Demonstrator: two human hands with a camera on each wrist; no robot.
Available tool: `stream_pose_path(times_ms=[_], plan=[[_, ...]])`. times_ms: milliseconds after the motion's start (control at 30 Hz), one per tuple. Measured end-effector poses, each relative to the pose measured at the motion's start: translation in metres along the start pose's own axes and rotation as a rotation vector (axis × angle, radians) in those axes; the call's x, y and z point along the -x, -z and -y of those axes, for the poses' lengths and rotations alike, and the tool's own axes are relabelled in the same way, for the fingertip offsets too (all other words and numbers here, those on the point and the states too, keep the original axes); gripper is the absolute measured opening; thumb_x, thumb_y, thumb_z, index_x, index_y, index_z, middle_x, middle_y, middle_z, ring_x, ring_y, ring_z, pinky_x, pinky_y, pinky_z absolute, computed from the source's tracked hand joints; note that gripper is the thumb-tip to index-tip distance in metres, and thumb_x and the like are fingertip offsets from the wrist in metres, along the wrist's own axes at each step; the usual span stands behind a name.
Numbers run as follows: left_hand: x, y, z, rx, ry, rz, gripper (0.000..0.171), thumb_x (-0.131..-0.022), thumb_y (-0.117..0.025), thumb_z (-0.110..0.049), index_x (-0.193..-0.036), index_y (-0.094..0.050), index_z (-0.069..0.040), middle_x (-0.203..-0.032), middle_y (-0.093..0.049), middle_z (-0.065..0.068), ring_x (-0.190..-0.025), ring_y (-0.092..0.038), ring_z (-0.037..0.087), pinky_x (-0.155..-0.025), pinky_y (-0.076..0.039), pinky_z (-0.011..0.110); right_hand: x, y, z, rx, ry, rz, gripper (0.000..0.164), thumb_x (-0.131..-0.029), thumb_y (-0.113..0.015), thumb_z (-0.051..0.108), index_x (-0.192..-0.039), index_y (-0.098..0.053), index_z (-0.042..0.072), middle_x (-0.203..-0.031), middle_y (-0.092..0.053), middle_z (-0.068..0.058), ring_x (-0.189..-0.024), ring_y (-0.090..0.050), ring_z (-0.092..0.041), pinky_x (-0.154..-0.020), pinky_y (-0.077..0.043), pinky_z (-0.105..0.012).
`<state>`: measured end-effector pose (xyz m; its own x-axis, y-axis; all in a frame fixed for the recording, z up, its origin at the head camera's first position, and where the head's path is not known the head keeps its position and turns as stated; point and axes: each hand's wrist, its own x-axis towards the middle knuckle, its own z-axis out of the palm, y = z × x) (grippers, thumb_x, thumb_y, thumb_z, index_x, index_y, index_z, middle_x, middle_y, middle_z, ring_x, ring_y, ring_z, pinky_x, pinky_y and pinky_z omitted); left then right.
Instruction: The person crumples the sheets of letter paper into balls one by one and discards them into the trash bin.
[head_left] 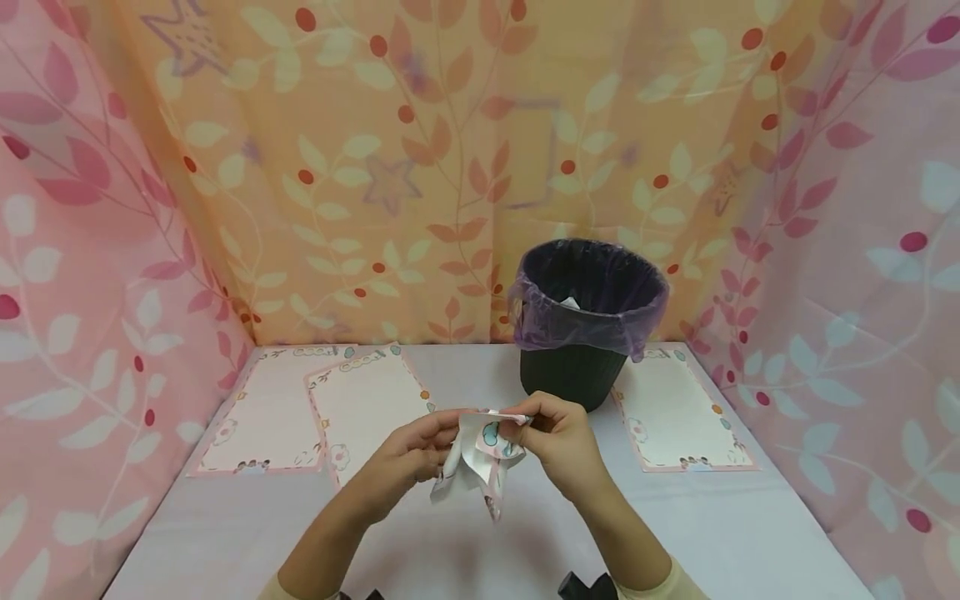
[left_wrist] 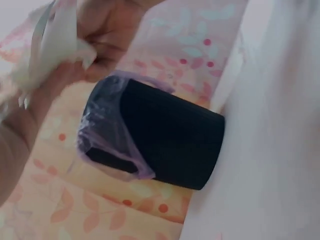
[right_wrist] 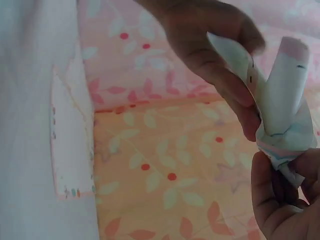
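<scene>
A crumpled, partly folded sheet of paper [head_left: 471, 454] with a printed border is held up between both hands above the table. The left hand [head_left: 408, 458] holds its left side, fingers bent at the edge. On the other side the right hand [head_left: 561, 437] pinches the upper right part between thumb and fingers. In the right wrist view, the paper [right_wrist: 285, 95] has a rolled part sticking up and a narrow gathered end in the right hand [right_wrist: 287, 200]. The left hand [right_wrist: 215, 55] touches a loose flap there. In the left wrist view the paper is blurred.
A black trash bin [head_left: 573, 375] lined with a purple bag [head_left: 592, 325] stands behind the right hand, something white inside. Two bordered sheets [head_left: 262, 408] [head_left: 375, 400] lie overlapping at left on the white table [head_left: 225, 533]; another sheet [head_left: 682, 417] lies right of the bin. Patterned curtains surround the table.
</scene>
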<state>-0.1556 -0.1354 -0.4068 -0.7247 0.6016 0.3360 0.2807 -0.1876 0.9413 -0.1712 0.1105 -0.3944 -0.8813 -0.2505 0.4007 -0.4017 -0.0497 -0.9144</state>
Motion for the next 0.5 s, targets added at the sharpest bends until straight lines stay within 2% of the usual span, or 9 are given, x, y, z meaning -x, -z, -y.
stream_pose_path(times_ms=[67,167,267,367,433,500], plan=[[0.003,0.006,-0.001,0.018,-0.069,0.089,0.053,-0.101,-0.035,0.011,-0.154,-0.038,0.003,-0.150,-0.050,0.026,-0.129,-0.062,0.029,-0.095,-0.057,0.032,-0.002,0.004,0.000,-0.079,-0.018,0.036,0.015,-0.085,-0.080,0.001,-0.097,-0.074,-0.007,-0.092,-0.070,-0.008,-0.081,-0.067,-0.016,-0.067,-0.059,-0.025],[0.004,0.009,-0.001,-0.045,-0.125,0.094,0.047,-0.104,-0.046,0.008,-0.152,-0.044,0.003,-0.148,-0.053,0.025,-0.127,-0.063,0.027,-0.098,-0.057,0.034,-0.003,0.006,-0.001,-0.132,-0.036,0.090,0.011,-0.086,-0.079,0.003,-0.096,-0.076,-0.001,-0.093,-0.072,-0.003,-0.084,-0.068,-0.015,-0.070,-0.059,-0.026],[0.003,0.003,-0.002,-0.092,-0.108,-0.002,0.048,-0.101,-0.060,0.001,-0.148,-0.051,-0.003,-0.139,-0.059,0.021,-0.121,-0.066,0.026,-0.095,-0.058,0.035,-0.004,0.002,-0.005,-0.175,-0.063,0.108,0.008,-0.086,-0.080,0.004,-0.093,-0.078,0.007,-0.092,-0.074,0.001,-0.086,-0.068,-0.014,-0.072,-0.058,-0.025],[0.000,-0.006,0.000,-0.083,-0.104,-0.080,0.051,-0.099,-0.064,0.000,-0.147,-0.051,-0.006,-0.134,-0.058,0.021,-0.116,-0.068,0.029,-0.092,-0.060,0.035,-0.001,-0.005,-0.009,-0.194,-0.068,0.085,0.006,-0.085,-0.081,0.007,-0.091,-0.078,0.006,-0.090,-0.072,0.001,-0.088,-0.066,-0.012,-0.073,-0.058,-0.024],[-0.001,-0.013,0.002,-0.064,-0.108,-0.130,0.049,-0.098,-0.064,0.000,-0.145,-0.053,-0.005,-0.135,-0.056,0.021,-0.114,-0.067,0.029,-0.092,-0.060,0.035,0.003,-0.012,-0.011,-0.161,-0.030,0.047,0.008,-0.085,-0.081,0.007,-0.090,-0.077,0.002,-0.089,-0.070,-0.003,-0.088,-0.066,-0.013,-0.073,-0.058,-0.024],[-0.002,-0.019,0.005,-0.078,-0.116,-0.197,0.042,-0.098,-0.065,-0.002,-0.140,-0.056,-0.004,-0.133,-0.057,0.020,-0.112,-0.068,0.027,-0.092,-0.059,0.033,0.006,-0.017,-0.012,-0.082,0.044,0.002,0.006,-0.086,-0.080,0.004,-0.091,-0.078,0.001,-0.088,-0.068,-0.007,-0.085,-0.065,-0.014,-0.070,-0.058,-0.023]])
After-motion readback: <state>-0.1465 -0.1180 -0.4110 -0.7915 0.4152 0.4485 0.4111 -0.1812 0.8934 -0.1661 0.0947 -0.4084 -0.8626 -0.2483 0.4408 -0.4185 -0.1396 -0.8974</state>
